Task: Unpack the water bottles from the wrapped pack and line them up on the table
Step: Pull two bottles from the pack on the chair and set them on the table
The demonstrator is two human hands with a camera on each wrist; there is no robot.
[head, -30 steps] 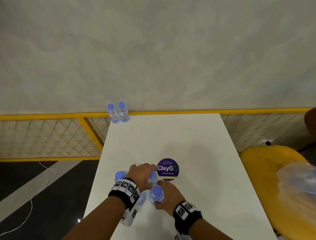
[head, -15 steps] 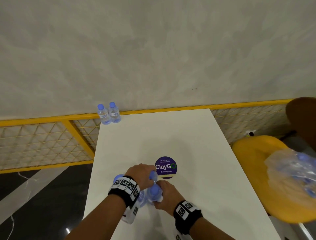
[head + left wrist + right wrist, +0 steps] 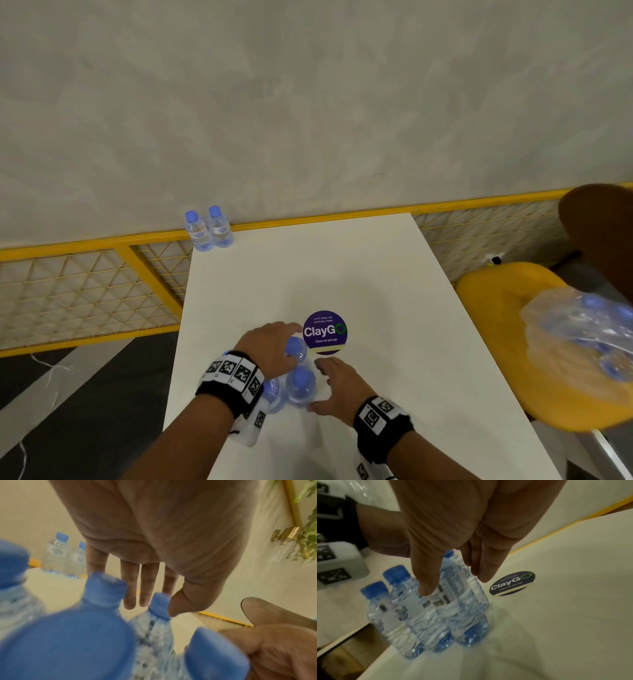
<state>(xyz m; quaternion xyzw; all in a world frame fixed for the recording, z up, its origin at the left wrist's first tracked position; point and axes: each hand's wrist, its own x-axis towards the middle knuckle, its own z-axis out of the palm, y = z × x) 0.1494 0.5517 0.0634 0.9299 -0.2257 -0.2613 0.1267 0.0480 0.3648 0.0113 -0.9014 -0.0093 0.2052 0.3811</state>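
Several small clear water bottles with blue caps (image 3: 298,381) stand bunched together on the white table (image 3: 342,270), near its left edge. My left hand (image 3: 274,346) reaches over them with straight fingers, its thumb touching one cap (image 3: 160,603). My right hand (image 3: 334,383) hovers just right of the bunch, fingers relaxed and apart, holding nothing; in the right wrist view the bottles (image 3: 426,608) stand upright below it. Two more bottles (image 3: 209,228) stand side by side at the table's far left corner. The wrapped pack (image 3: 579,339) lies on a yellow chair.
A round purple ClayGo sticker (image 3: 325,330) lies flat just beyond the bunch. The yellow chair (image 3: 503,346) stands off the table's right edge, a brown seat back (image 3: 603,233) behind it. A yellow mesh railing (image 3: 102,284) runs along the far and left sides.
My right hand let go of the bottle it gripped and drew slightly right, fingers opening. My left hand stays over the bunch. The head view shifted a little right.
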